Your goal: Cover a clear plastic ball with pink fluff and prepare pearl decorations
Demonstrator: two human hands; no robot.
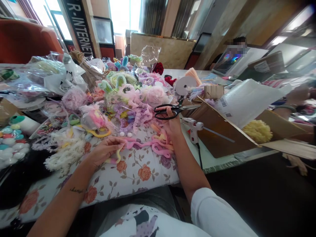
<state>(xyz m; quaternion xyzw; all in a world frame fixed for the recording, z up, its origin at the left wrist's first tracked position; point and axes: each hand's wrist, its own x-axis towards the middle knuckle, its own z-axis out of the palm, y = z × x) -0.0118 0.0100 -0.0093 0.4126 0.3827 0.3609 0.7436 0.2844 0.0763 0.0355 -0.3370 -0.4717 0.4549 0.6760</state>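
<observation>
My left hand (108,150) pinches a strand of pink and yellow yarn (138,144) above the floral cloth (138,179). From those fingers the strand runs right, into loops lying beside my right wrist. Black-handled scissors (174,112) are in my right hand (170,120), fingers through or around the handles, with the blades pointing right. Just beyond both hands lies a heap of pink and lilac ruffled ribbon (135,110). Two small white round pieces (125,134) sit on the cloth near my left fingertips.
A white glue gun (196,129) lies right of my right hand, beside a cardboard box (222,131) holding yellow yarn (257,130). White fluffy yarn (65,149) and plastic bags (44,70) are at left. A white spool (182,85) stands behind. Another person's arm (288,102) shows at far right.
</observation>
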